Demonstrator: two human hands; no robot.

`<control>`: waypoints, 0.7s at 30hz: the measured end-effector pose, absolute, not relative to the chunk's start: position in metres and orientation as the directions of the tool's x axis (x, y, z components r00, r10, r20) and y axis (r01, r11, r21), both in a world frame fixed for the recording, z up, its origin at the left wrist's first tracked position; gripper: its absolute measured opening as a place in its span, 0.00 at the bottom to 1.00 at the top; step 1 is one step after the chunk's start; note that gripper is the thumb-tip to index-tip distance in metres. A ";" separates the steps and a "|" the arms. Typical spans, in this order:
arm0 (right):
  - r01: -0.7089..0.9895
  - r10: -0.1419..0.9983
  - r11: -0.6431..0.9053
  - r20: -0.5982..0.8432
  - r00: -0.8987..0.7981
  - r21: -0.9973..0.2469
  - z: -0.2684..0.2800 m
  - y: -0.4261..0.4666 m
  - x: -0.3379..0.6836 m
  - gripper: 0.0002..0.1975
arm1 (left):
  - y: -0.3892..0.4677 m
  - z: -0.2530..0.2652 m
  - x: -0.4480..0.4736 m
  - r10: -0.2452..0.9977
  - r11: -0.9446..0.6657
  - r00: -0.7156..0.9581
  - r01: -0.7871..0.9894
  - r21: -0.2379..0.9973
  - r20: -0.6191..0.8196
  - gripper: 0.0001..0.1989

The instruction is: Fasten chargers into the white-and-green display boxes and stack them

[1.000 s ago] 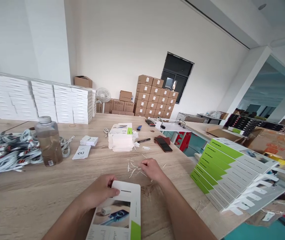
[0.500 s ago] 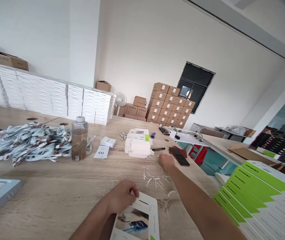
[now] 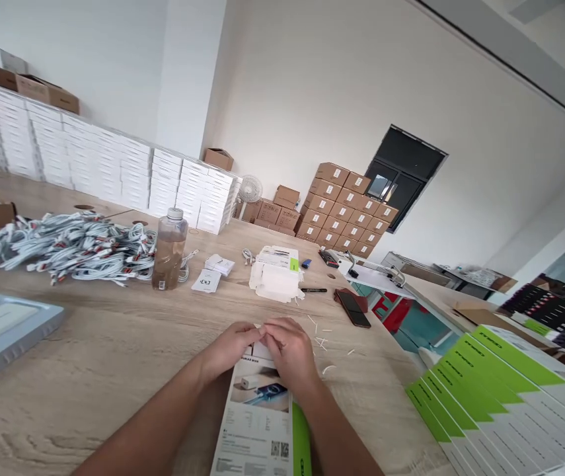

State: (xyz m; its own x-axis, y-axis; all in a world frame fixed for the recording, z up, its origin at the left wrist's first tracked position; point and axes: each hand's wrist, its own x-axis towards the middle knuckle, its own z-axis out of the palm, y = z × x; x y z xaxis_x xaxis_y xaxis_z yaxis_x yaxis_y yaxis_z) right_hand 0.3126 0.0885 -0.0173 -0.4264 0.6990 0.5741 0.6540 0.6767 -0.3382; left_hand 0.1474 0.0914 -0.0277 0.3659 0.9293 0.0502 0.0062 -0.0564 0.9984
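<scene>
A flat white and green printed cardboard box point(image 3: 257, 430) lies in front of me, its far end pointing away. At that far end, my left hand point(image 3: 235, 347) pinches the box's edge by the flap. My right hand point(image 3: 289, 354) is closed over the same end, its fingers meeting those of the left. The flap is mostly hidden under my fingers. Just beyond and to the right of my right hand, several thin white strips point(image 3: 320, 342) are scattered on the wooden table point(image 3: 153, 370).
To the left are a grey-blue tray point(image 3: 47, 324), a pile of white cables point(image 3: 88, 254) and a bottle point(image 3: 169, 254). Ahead are printed cards point(image 3: 207, 281), an unfolded white carton point(image 3: 277, 281), a pen point(image 3: 314, 290) and a phone point(image 3: 353, 309). Green-and-white boxes point(image 3: 480, 390) are stacked at right.
My right hand has come back from the white strips to the box's far end, beside my left hand. More of the box's printed face now shows, and the view has shifted left.
</scene>
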 end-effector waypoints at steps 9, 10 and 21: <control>0.625 0.664 0.716 0.578 -0.475 -0.310 -0.014 0.084 0.332 0.13 | 0.091 -0.027 0.150 0.897 -0.070 0.440 0.021 0.997 0.053 0.19; 0.620 0.674 0.713 0.561 -0.480 -0.326 -0.014 0.084 0.333 0.13 | 0.091 -0.027 0.150 0.889 -0.092 0.453 0.042 0.995 0.063 0.20; 0.562 0.734 0.679 0.440 -0.517 -0.472 -0.013 0.086 0.339 0.12 | 0.081 -0.024 0.148 0.826 -0.371 0.535 0.280 0.886 0.177 0.15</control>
